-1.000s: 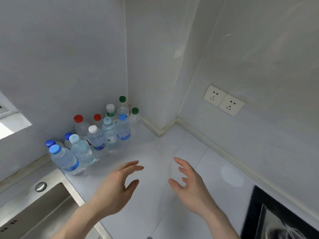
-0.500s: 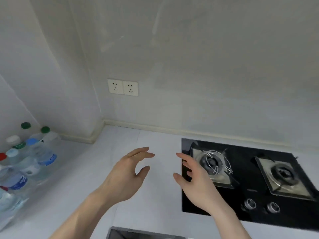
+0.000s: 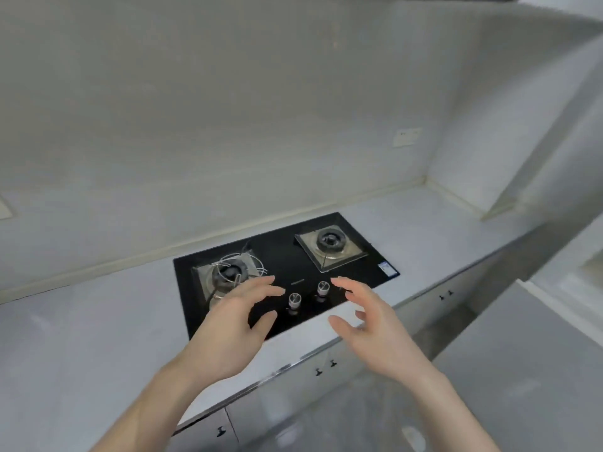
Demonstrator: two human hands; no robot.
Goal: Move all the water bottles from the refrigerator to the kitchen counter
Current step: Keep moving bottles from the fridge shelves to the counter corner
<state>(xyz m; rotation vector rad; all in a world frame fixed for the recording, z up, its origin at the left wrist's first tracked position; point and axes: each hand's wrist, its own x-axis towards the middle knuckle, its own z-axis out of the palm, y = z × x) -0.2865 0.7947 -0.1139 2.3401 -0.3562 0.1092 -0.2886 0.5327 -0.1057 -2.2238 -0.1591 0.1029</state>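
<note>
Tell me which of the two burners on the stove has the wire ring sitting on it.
The left burner, just beyond the left hand. A thin wire ring loops over it; the right burner, farther back, is bare.

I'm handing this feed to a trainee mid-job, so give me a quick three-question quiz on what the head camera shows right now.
1. True or false: the left hand holds a water bottle.
2. What lies under both hands? A) a sink B) a black gas hob C) a cutting board
3. Fill in: the hob has ___ control knobs, the left knob and the right knob.

Key
1. False; both it and the right hand are open and empty, and no bottle is in view.
2. B, set into the white counter.
3. Two.
</note>
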